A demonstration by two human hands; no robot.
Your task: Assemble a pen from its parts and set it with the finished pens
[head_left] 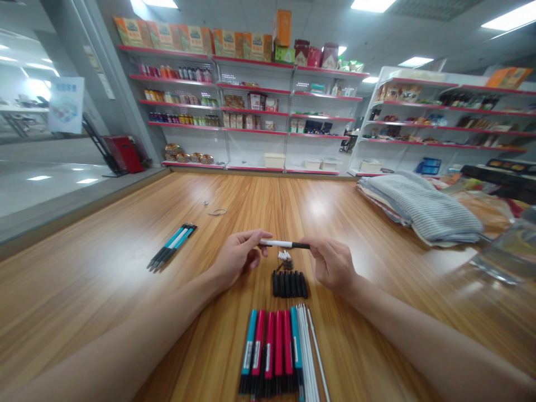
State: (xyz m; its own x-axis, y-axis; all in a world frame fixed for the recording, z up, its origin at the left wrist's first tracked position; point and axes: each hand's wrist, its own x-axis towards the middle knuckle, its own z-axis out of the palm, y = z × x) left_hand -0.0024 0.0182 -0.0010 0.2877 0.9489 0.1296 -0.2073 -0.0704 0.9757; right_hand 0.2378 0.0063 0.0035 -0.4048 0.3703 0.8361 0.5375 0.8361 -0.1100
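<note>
I hold a pen [285, 244] level above the wooden table [377, 279], white along most of its length and black at the right end. My left hand [239, 258] pinches its white end and my right hand [331, 262] pinches the black end. Under the pen lie a few small white tips [285, 255] and a row of several black pen parts [290, 283]. Closer to me sits a row of red and teal pen barrels [272, 352] with several thin white refills [307, 349] to their right.
A small bundle of finished teal and white pens [172, 246] lies at the left. A small metal ring [217, 212] sits further back. Folded striped cloths [422, 206] are stacked at the right. Store shelves [251, 95] line the far wall.
</note>
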